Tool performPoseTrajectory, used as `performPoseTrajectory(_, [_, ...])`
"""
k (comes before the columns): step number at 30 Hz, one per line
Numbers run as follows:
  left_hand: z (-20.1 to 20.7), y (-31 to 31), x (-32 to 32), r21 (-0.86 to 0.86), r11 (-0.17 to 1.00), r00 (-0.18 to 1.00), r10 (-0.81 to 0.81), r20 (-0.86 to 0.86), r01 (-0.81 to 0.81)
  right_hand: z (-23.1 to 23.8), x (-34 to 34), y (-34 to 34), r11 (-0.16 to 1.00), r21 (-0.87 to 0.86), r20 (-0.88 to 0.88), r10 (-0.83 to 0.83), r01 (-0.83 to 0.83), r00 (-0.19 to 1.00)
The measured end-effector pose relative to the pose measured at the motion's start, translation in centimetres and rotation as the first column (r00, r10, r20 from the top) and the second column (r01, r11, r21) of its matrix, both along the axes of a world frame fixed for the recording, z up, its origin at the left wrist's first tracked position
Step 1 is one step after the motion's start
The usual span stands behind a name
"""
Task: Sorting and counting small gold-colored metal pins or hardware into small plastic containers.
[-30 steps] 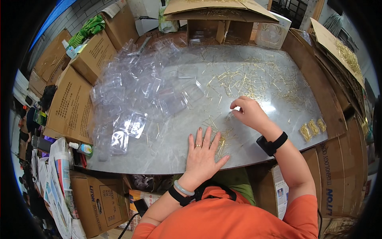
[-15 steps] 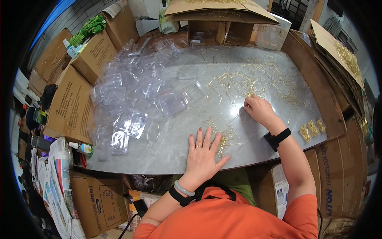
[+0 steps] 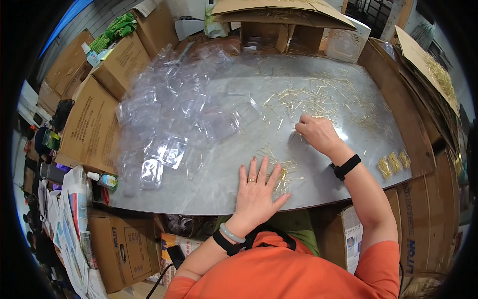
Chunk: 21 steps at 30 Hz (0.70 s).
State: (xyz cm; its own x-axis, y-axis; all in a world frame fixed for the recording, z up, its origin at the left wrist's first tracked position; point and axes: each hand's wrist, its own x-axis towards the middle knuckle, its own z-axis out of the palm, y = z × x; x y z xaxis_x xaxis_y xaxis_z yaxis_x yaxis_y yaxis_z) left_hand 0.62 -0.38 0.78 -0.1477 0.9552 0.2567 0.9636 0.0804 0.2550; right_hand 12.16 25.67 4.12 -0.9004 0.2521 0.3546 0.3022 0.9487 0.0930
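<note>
My left hand (image 3: 256, 188) lies flat on the grey tabletop (image 3: 219, 192) near its front edge, fingers spread. Beside its fingers is a small heap of thin gold-coloured metal pins (image 3: 283, 180), some with bent ends. Farther right, my right hand (image 3: 318, 134) is closed, thumb and fingers pressed together close to the table. What is between its fingertips is too small and hidden to make out. Beyond it lie many scattered gold-coloured pins (image 3: 308, 97). Three tidy bundles of pins (image 3: 393, 164) rest at the right front corner.
Clear plastic blister shells (image 3: 174, 104) cover the table's left side in a loose pile. Cardboard boxes (image 3: 89, 129) wall the left edge. A board (image 3: 393, 94) edges the right side, and a cardboard shelf (image 3: 284, 25) stands at the back. A small bottle (image 3: 107, 181) stands front left.
My right hand has shifted slightly left, its fingers still closed near the table. My left hand stays flat in about the same place. The view has tilted a little.
</note>
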Motion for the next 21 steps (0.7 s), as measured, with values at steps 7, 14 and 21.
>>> performPoseTrajectory(7, [-0.1,0.1,0.2,-0.029,0.999,1.0,-0.015,-0.01,0.014,-0.2,-0.4,1.6,0.963,-0.185,-0.017,-0.203,0.197,0.979])
performPoseTrajectory(14, [0.0,-0.1,-0.4,-0.035,0.992,0.992,-0.124,-0.009,0.124,-0.7,1.0,1.4,0.799,-0.285,-0.008,-0.554,0.529,0.833])
performPoseTrajectory(21, [-0.2,-0.5,-1.4,0.005,0.978,0.964,-0.209,0.165,0.211,-1.2,0.1,-2.9,0.851,-0.451,0.074,-0.266,0.27,0.961])
